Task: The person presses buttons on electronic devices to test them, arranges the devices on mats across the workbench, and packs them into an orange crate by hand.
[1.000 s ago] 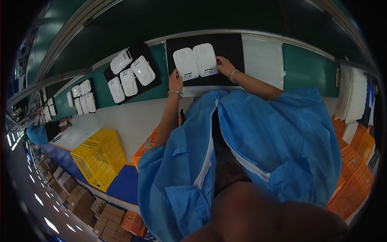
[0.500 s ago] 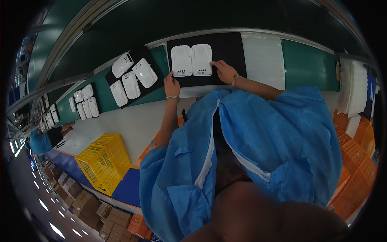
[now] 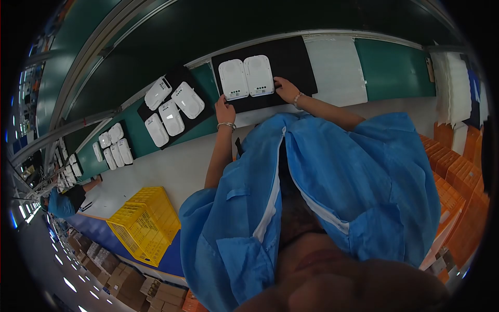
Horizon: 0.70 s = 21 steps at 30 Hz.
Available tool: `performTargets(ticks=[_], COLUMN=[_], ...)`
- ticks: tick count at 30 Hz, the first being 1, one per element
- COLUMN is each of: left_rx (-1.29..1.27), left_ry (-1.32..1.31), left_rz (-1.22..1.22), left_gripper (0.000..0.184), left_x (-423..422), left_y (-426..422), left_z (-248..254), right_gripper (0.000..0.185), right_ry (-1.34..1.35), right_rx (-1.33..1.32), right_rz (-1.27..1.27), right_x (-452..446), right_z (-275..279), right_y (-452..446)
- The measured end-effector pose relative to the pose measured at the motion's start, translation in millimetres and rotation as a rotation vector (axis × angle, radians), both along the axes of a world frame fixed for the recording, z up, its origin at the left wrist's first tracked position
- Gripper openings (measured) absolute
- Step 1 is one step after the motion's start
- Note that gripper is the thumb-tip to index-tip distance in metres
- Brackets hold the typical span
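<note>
Two white plastic device housings with rounded corners lie flat, side by side, on a black mat (image 3: 293, 67). Each has a row of small dark holes and a label along its near edge. My left hand (image 3: 225, 111) has its fingers closed at the near left corner of the left housing (image 3: 233, 75). At the near right corner of the right housing (image 3: 258, 72), my right hand (image 3: 287, 90) grips the edge with bent fingers. The undersides of both housings are hidden, and so are some of my fingertips.
To the left, several similar white housings (image 3: 172, 117) lie on another black mat, with more farther along the green bench (image 3: 140, 143). A yellow crate (image 3: 145, 223) stands at lower left. White sheets (image 3: 451, 88) hang at right near orange crates (image 3: 452, 177). Another person (image 3: 62, 203) is far left.
The view has turned slightly, shifting the scene. My right hand has slid nearer to the near corner of the right housing. My left hand stays at the left housing's corner.
</note>
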<state>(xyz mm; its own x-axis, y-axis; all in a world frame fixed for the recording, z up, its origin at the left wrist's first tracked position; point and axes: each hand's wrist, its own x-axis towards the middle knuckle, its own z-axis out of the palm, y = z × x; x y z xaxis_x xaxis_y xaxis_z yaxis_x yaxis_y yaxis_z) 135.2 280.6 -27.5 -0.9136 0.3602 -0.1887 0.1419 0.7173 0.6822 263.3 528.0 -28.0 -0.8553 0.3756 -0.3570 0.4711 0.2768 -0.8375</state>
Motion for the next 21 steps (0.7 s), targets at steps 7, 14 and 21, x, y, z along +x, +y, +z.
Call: performTargets(ticks=[7, 14, 21], left_rx=[-0.013, -0.218, -0.343], left_ry=[0.065, 0.392, 0.376], left_rz=[-0.115, -0.364, -0.402], left_gripper=[0.049, 0.051, 0.053], left_x=[11, 25, 24], left_y=[-1, 2, 10], left_z=[2, 27, 28], right_gripper=[0.047, 0.042, 0.04], right_ry=[0.015, 0.165, 0.163], right_rx=[-0.011, 0.354, 0.42], right_rz=[-0.083, 0.001, 0.111], right_x=[0, 19, 25], right_z=[-2, 2, 29], right_y=[6, 3, -3])
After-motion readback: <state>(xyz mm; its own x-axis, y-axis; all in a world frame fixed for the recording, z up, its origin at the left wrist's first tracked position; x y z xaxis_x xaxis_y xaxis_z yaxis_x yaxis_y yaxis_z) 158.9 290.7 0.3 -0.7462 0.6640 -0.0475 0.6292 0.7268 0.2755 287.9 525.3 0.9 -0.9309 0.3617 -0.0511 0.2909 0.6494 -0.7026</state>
